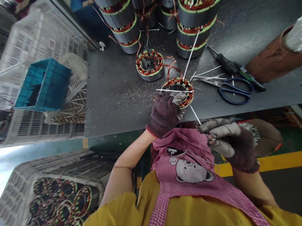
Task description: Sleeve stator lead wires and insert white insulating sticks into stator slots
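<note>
A motor stator with copper windings lies near the table's front edge, and my gloved left hand grips its near left side. Several white cable ties are threaded at its winding; one strip crosses over the top and another sticks up toward the back. My gloved right hand, in front of the table edge, pinches the end of a white cable tie that runs taut from the stator. A second stator sits just behind, with copper leads between the two.
Stacked stators stand at the back. To the right are blue-handled scissors, a screwdriver, loose cable ties and a brown tube of white ties. Left are a blue bin and a crate with stators.
</note>
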`<state>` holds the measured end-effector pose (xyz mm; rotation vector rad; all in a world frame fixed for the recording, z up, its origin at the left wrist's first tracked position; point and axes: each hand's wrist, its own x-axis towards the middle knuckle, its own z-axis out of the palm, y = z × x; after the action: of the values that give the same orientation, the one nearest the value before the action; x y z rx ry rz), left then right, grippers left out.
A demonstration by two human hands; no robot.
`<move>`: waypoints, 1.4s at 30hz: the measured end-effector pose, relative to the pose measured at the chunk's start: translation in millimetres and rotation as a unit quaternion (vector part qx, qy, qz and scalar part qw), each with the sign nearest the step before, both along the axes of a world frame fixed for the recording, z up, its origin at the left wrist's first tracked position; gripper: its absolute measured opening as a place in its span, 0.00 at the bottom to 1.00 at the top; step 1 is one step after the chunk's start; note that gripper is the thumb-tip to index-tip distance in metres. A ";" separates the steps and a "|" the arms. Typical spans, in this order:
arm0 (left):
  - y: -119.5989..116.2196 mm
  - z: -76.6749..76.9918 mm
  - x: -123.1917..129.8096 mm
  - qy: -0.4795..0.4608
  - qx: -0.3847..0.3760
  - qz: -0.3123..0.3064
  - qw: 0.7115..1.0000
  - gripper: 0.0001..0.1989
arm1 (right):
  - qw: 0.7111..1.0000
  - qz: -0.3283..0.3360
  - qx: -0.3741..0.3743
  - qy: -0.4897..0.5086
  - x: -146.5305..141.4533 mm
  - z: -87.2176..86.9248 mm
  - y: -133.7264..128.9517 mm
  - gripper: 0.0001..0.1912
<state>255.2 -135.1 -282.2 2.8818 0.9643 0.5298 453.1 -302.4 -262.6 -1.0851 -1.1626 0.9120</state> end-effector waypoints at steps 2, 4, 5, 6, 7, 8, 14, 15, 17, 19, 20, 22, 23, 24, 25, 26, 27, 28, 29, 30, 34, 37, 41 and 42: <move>-0.3 -1.0 0.0 0.001 0.002 0.004 1.000 0.25 | 1.000 0.012 -0.002 -0.003 3.0 0.9 -8.8 0.06; -0.1 -1.9 0.4 0.002 0.004 0.003 1.000 0.25 | 0.999 0.034 -0.009 0.000 5.4 -2.1 -15.9 0.07; 0.0 -2.3 0.6 0.003 0.003 0.001 1.000 0.25 | 0.999 0.044 -0.013 0.002 6.1 -4.7 -18.3 0.07; -0.1 -2.5 0.9 0.003 0.001 0.000 1.000 0.25 | 0.999 0.051 -0.020 0.004 6.4 -7.9 -20.0 0.07; -0.3 -2.6 1.2 0.003 -0.002 0.001 1.000 0.24 | 0.998 0.050 -0.028 0.005 6.4 -11.2 -20.8 0.06; -0.7 -2.4 1.6 0.001 -0.003 0.003 1.000 0.24 | 0.998 0.047 -0.037 0.005 6.0 -14.4 -21.0 0.05; -5.4 -1.7 3.5 -0.015 0.004 0.026 1.000 0.22 | 0.999 -0.007 -0.045 0.018 -5.9 -21.1 4.4 0.05; -5.8 -3.0 3.6 -0.020 0.003 0.028 0.999 0.23 | 0.999 -0.019 -0.040 0.016 -8.9 -21.5 13.7 0.06; -6.1 -7.6 3.4 -0.039 0.003 0.035 0.999 0.23 | 0.998 -0.040 -0.040 -0.016 -13.8 -22.8 33.4 0.07; -6.1 -13.3 3.0 -0.075 0.005 0.051 0.996 0.23 | 0.994 -0.052 -0.057 -0.074 -15.6 -24.1 50.0 0.09; -6.0 -15.8 3.0 -0.097 0.003 0.061 0.993 0.23 | 0.991 -0.052 -0.066 -0.102 -15.3 -24.5 55.8 0.10; -5.8 -18.8 3.5 -0.138 -0.006 0.075 0.988 0.22 | 0.987 -0.046 -0.070 -0.139 -12.8 -24.6 62.1 0.11; -5.6 -19.2 4.2 -0.153 -0.012 0.073 0.985 0.20 | 0.986 -0.044 -0.064 -0.148 -11.1 -24.3 63.0 0.12; -5.3 -18.8 5.1 -0.162 -0.020 0.064 0.985 0.17 | 0.986 -0.046 -0.055 -0.153 -9.2 -23.8 63.1 0.11; -4.8 -17.9 6.2 -0.166 -0.026 0.051 0.984 0.14 | 0.985 -0.051 -0.042 -0.157 -7.4 -23.2 62.8 0.11; -4.2 -16.8 7.4 -0.167 -0.032 0.039 0.985 0.11 | 0.985 -0.055 -0.029 -0.162 -5.7 -22.6 62.4 0.10; -3.4 -15.6 8.7 -0.165 -0.037 0.030 0.985 0.10 | 0.984 -0.057 -0.018 -0.168 -4.1 -22.0 62.3 0.09; -2.7 -14.7 9.9 -0.160 -0.041 0.026 0.986 0.09 | 0.983 -0.055 -0.012 -0.177 -2.7 -21.5 62.4 0.09; -1.9 -14.2 11.0 -0.156 -0.044 0.025 0.986 0.09 | 0.981 -0.052 -0.011 -0.185 -1.4 -21.1 62.7 0.08; -1.3 -14.0 11.8 -0.152 -0.046 0.025 0.987 0.09 | 0.980 -0.046 -0.012 -0.191 -0.1 -21.1 63.1 0.08; 0.5 -16.7 13.1 -0.144 -0.050 0.014 0.988 0.09 | 0.982 -0.032 -0.011 -0.186 3.6 -24.1 65.8 0.07; 1.2 -18.6 13.1 -0.148 -0.046 0.012 0.988 0.08 | 0.978 -0.035 -0.036 -0.202 4.6 -28.0 69.1 0.06; 1.4 -17.8 13.8 -0.165 -0.049 0.015 0.985 0.08 | 0.976 -0.037 -0.078 -0.201 4.5 -26.7 70.5 0.08; 1.1 -17.2 14.2 -0.167 -0.050 0.014 0.985 0.08 | 0.979 -0.033 -0.066 -0.192 4.6 -25.0 70.0 0.09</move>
<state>269.4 -134.0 -299.4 2.5802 0.9460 0.9018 457.7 -232.4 -287.5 -1.4436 -1.3856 0.7543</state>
